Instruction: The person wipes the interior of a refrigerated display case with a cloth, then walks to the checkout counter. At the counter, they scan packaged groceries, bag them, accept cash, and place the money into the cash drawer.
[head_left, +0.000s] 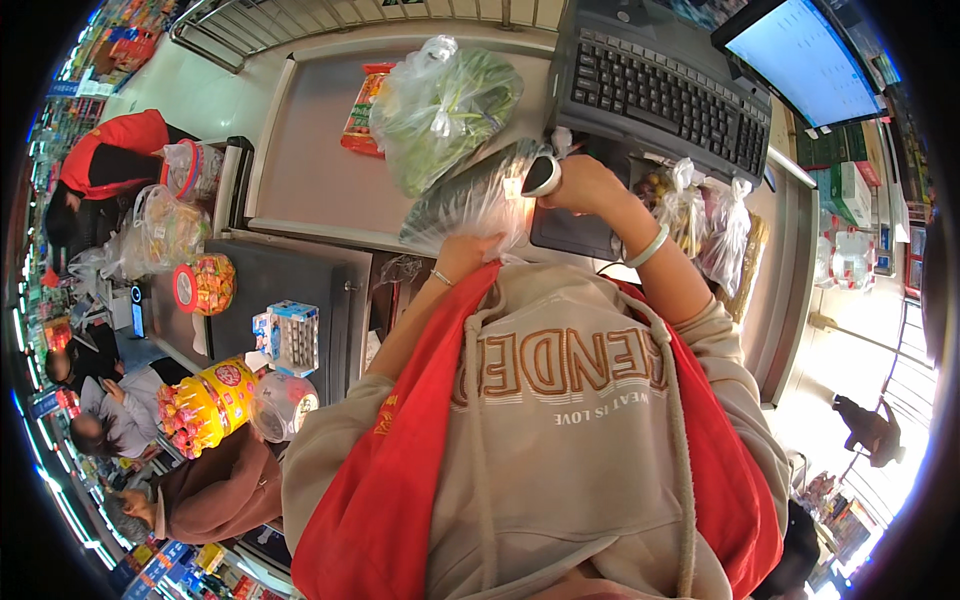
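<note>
My right hand (585, 184) grips a handheld barcode scanner (553, 171), white and dark. Its head is right beside a small price label on a clear plastic bag (465, 202). Dark contents show through that bag, too blurred to name. At the bag's near end, my left hand (466, 256) holds the gathered plastic close to my body. Just beyond lies a knotted clear bag of green leafy vegetables (450, 112). A red packet (364, 112) with a green printed panel is partly covered by it.
A black keyboard (667, 105) and a lit monitor (806, 60) stand at the upper right. Knotted produce bags (724, 232) lie below the keyboard. Candy jar (206, 285), boxed goods (289, 337) and a lollipop display (210, 405) stand at left. Several people are beyond the counter.
</note>
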